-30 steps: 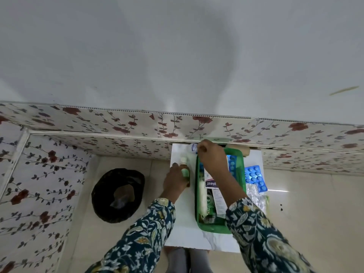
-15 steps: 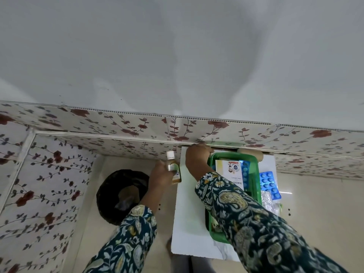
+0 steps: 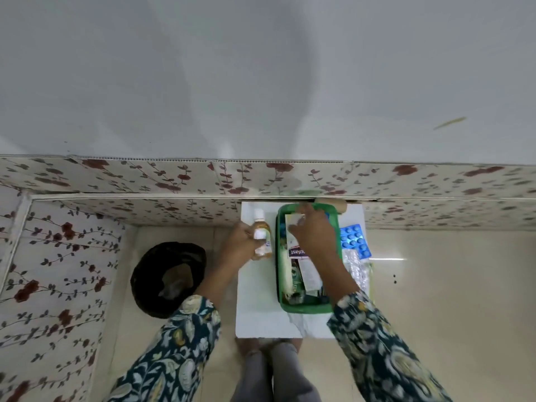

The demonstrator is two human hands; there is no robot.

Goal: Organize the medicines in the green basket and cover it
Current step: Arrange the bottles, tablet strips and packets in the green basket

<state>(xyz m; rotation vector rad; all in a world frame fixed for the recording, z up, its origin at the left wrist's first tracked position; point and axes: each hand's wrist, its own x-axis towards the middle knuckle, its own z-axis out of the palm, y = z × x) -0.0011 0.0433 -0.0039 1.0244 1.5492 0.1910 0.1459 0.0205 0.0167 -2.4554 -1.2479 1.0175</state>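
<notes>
Two hands work at the white table (image 3: 261, 320): the left hand (image 3: 242, 242) grips an amber bottle (image 3: 262, 237) just left of the green basket (image 3: 307, 307) — the right hand (image 3: 314, 232) reaches inside, grip unclear, fingers over the packets.

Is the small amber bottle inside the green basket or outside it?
Outside. The left hand holds the amber bottle over the white table, left of the green basket.

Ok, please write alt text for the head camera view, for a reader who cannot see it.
A person's left hand holds a small amber bottle beside a green basket of medicines on a white table, while the right hand reaches into the basket. A blue blister pack lies outside it, on the right.
</notes>
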